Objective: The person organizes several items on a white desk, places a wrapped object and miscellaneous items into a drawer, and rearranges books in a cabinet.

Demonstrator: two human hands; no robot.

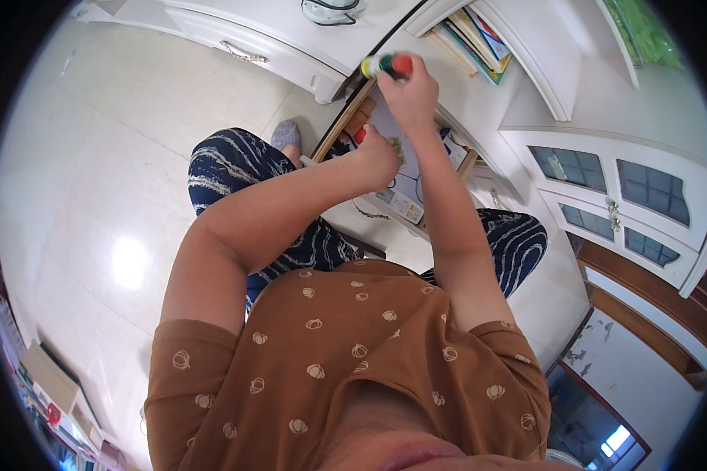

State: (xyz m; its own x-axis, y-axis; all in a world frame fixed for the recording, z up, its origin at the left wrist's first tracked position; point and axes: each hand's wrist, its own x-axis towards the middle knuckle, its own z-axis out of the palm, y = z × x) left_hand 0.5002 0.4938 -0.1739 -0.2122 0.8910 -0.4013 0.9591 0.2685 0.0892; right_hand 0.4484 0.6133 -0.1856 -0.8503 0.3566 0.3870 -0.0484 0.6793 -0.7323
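My right hand (pixel 415 97) grips a small cylindrical container (pixel 387 65), blurred, with a red end, a dark green band and a yellow and white end. It is raised over the far end of an open drawer (pixel 330 138). Lower and nearer to me, my left hand (pixel 380 159) is closed around a small red object (pixel 360 135), mostly hidden by the fingers. Inside the drawer lie a white remote control (pixel 405 207), a brown box (pixel 360 115) and a greenish piece of paper (pixel 396 152). My hands and forearms hide part of the contents.
Books (pixel 477 44) stand in a white shelf compartment beyond the drawer. A white cabinet with glass-paned doors (pixel 618 194) is at the right. Another white drawer unit (pixel 212 41) stands at upper left, with a white device (pixel 331 10) on top. Pale floor (pixel 88 176) spreads left.
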